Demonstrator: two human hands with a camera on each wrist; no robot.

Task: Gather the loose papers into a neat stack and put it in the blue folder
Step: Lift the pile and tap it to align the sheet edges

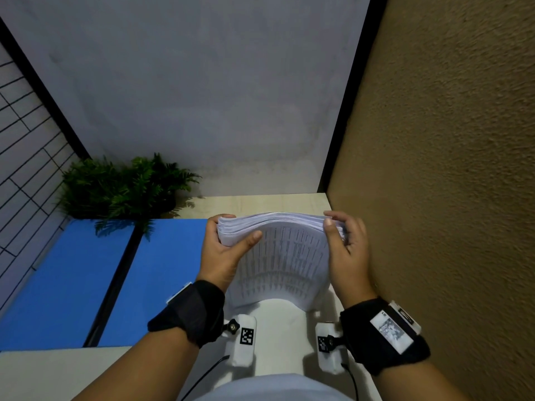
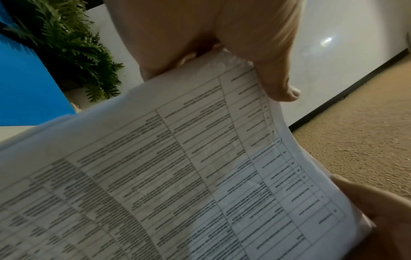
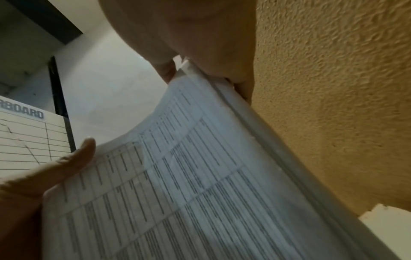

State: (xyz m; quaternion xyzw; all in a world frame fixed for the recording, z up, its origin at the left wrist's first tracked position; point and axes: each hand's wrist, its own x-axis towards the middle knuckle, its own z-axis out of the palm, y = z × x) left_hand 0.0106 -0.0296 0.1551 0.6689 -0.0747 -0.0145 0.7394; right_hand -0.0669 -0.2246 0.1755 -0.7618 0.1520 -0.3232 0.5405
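Observation:
A thick stack of printed papers (image 1: 285, 256) stands on its lower edge on the pale table, bowed toward me. My left hand (image 1: 228, 244) grips its upper left corner, thumb on the printed face, fingers behind. My right hand (image 1: 340, 241) grips the upper right corner the same way. The sheets' top edges are fanned and uneven. The blue folder (image 1: 72, 279) lies open and flat on the table to the left, with a dark spine down its middle. In the left wrist view the printed table on the papers (image 2: 177, 176) fills the frame; the right wrist view shows the papers (image 3: 189, 184) from the side.
A green fern plant (image 1: 121, 186) sits at the table's back left, just behind the folder. A rough tan wall (image 1: 448, 169) runs close along the right side. A grey wall (image 1: 202, 96) stands behind the table (image 1: 275, 204). A gridded whiteboard (image 1: 20, 134) is at far left.

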